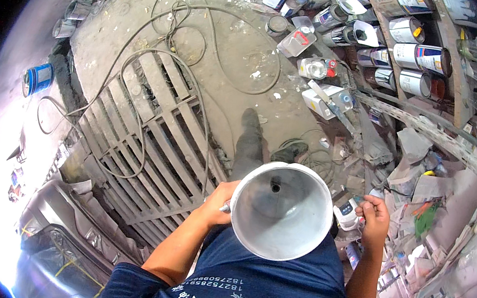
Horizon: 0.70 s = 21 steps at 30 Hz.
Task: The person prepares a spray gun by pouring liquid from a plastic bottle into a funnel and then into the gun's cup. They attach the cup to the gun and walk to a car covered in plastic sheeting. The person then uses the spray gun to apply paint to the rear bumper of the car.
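Observation:
My left hand [219, 203] grips the side of a whitish round cup [280, 224] at a metal fitting, in the lower middle of the view. The cup's mouth faces up, showing a dark hole inside. My right hand [373, 214] is off to the cup's right with fingers curled into a pinch; whatever it may hold is too small to make out. Just left of that hand is a small white device [347, 214] with a dark panel.
Wooden slats [134, 131] and looping hoses [209, 19] lie on the dusty floor [237, 55], left and ahead. Cans on shelves [419, 58] and scattered containers [315, 69] fill the upper right. Crumpled paper and debris [423, 182] crowd the right. A blue can [37, 79] lies left.

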### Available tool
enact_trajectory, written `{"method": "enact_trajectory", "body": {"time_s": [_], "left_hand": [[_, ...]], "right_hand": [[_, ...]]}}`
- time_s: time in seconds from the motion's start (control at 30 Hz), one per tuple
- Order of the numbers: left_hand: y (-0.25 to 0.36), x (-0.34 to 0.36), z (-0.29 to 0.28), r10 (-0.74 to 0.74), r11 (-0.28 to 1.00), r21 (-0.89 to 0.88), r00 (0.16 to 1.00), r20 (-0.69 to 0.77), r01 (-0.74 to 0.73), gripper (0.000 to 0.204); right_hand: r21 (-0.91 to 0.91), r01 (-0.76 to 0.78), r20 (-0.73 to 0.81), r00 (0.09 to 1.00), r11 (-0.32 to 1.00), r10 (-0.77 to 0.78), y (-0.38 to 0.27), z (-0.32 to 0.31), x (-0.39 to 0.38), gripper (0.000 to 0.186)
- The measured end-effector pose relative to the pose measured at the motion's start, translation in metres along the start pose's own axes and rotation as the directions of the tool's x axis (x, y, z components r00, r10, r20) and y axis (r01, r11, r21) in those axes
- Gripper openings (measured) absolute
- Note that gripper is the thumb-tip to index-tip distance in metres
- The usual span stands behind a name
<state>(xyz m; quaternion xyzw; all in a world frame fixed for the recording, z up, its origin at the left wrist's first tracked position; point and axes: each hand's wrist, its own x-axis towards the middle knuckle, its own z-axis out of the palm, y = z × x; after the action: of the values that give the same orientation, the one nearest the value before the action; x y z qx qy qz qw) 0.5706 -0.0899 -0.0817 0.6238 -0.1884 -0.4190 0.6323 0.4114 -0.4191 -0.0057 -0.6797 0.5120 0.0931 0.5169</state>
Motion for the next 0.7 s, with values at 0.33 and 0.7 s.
{"method": "enact_trajectory", "body": {"time_s": [0.33,0.7], "left_hand": [[0.002,0.013,0.010,0.048,0.998,0.033,0.995,0.088,-0.051,0.039],[-0.001,0.016,0.015,0.084,0.966,0.229,0.985,0.149,-0.117,0.038]], "right_hand": [[0.042,0.014,-0.050,0.999,0.999,-0.012,-0.002,-0.007,-0.011,0.020],[0.124,0.082,-0.110,0.992,0.989,-0.069,0.013,-0.021,-0.026,0.018]]}}
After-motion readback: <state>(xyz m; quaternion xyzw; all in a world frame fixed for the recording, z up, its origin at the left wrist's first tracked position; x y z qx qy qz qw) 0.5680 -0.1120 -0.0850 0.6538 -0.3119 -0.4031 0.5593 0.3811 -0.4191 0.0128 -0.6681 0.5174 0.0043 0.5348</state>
